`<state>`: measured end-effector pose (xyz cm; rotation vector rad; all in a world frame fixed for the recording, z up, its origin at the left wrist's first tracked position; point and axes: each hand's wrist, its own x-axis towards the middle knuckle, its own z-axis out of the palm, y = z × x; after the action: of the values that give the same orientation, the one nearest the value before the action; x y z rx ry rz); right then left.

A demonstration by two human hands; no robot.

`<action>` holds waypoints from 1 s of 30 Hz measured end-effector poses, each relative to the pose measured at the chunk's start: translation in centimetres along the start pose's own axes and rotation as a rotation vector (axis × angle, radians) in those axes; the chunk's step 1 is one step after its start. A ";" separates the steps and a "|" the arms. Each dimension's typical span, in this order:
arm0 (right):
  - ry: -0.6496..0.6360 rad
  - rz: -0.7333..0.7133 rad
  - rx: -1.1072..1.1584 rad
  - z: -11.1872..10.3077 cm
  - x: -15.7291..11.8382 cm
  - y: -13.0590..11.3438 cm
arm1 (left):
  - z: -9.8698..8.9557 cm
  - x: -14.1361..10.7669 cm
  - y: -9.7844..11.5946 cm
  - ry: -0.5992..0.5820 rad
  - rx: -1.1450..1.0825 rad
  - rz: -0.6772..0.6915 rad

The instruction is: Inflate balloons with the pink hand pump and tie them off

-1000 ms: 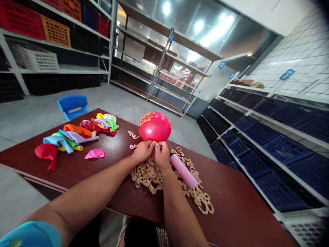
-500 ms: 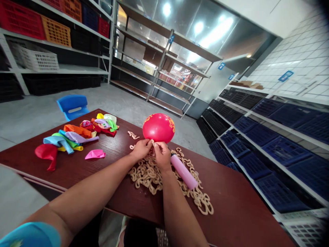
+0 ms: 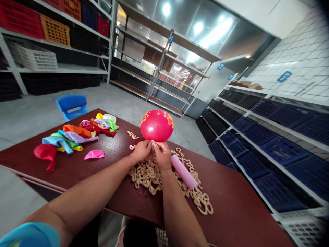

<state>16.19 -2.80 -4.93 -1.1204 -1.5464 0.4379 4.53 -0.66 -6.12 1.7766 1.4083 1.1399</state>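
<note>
An inflated red balloon (image 3: 156, 125) with yellow print rises just beyond my fingertips. My left hand (image 3: 142, 150) and my right hand (image 3: 162, 155) are closed in a pinch at its lower end, fingertips almost meeting. A small pale bit (image 3: 153, 142) shows between them; what it is I cannot make out, and the balloon's neck is hidden. Under my hands spreads a heap of beige curly rope-like pieces (image 3: 147, 177). On top of it, right of my right hand, lies a pink cylinder (image 3: 184, 172) with a black end, resembling a balloon pump.
Several limp balloons in mixed colours (image 3: 74, 133) lie on the left of the brown table (image 3: 231, 199), with a pink one (image 3: 95, 154) apart from them. A blue chair (image 3: 72, 106) stands beyond. Shelves with crates (image 3: 279, 150) line the sides.
The balloon has tipped slightly up and to the left and stands a little higher above my fingers. Both hands keep nearly the same pinch and place.
</note>
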 end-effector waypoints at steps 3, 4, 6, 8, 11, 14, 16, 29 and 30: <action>0.011 0.012 -0.030 0.2 0.0 0.4 | 0.0 -0.1 0.1 0.001 0.027 0.022; 0.033 0.020 -0.056 0.2 0.0 0.6 | 0.0 -0.2 0.2 -0.002 0.017 0.036; 0.082 0.040 -0.110 0.3 -0.1 0.9 | 0.0 -0.3 0.3 -0.014 -0.038 0.054; 0.112 0.061 -0.135 0.4 -0.2 1.0 | 0.1 -0.4 0.3 -0.033 -0.117 0.051; 0.082 0.094 -0.082 0.4 -0.2 1.1 | 0.2 -0.4 0.3 -0.053 -0.271 -0.010; 0.058 0.136 0.011 0.3 -0.2 1.1 | 0.5 -0.3 0.2 -0.094 -0.529 -0.121; 0.043 0.170 0.063 0.2 -0.2 1.1 | 0.8 -0.2 0.1 -0.138 -0.656 -0.159; -0.103 0.321 0.262 0.5 0.0 0.8 | 1.2 0.3 -1.7 -0.080 -0.403 -0.089; -0.110 0.322 0.247 0.5 -0.1 0.9 | 1.2 0.3 -1.7 -0.077 -0.410 -0.092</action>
<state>16.07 -2.27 -5.83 -1.1673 -1.3627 0.8970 4.84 0.11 -8.05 1.4357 1.1034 1.1974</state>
